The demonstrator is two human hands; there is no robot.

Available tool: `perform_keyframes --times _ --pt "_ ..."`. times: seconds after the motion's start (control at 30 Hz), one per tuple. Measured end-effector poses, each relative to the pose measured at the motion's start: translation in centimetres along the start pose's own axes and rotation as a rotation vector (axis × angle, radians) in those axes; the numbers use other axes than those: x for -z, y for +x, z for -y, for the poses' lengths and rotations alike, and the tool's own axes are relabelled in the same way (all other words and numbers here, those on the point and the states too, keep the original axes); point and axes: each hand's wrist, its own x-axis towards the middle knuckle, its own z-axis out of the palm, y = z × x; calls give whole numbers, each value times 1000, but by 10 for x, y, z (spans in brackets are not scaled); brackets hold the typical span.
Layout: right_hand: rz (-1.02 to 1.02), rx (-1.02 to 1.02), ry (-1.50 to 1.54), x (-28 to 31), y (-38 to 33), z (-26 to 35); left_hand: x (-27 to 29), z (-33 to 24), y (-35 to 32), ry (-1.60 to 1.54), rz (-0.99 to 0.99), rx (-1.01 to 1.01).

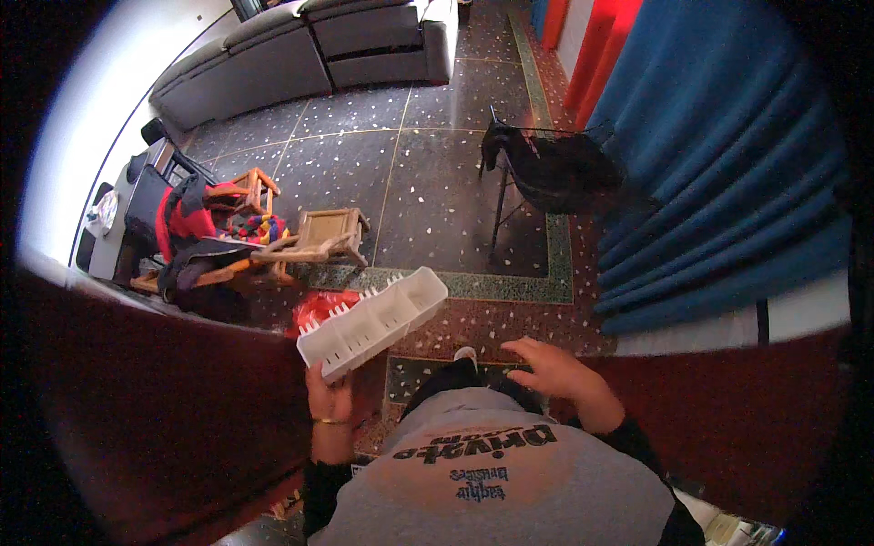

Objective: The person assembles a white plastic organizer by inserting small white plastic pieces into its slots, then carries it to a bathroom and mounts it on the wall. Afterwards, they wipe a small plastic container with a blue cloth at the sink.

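My left hand [330, 398] grips the near end of a long white plastic storage rack [371, 324]. The rack is split into compartments and has a row of short prongs along its far edge. It tilts up to the right, in front of my body. Just beyond it, partly hidden by the prongs, is something shiny and red [320, 308], perhaps a plastic bag. My right hand [560, 369] hovers by my right side, holding nothing, its fingers stretched toward the left and apart from the rack.
Dark red panels, perhaps doors [173, 400], flank me. Ahead left stand a wooden chair [330, 232] and a table [109, 246] with clothes nearby. A grey sofa [364, 41] sits far back. At right are a black-draped stand [555, 168] and a blue curtain [719, 173]. The speckled floor [428, 200] lies between.
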Motion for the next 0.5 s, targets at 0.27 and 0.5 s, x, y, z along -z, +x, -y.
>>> perform_keyframes --times 0.27,0.5 --pt "-49 -152 186 118 131 -52 -155 -9 208 -29 -1 115" --pt "-159 -264 250 224 307 -86 -255 -36 377 -79 -156 198"
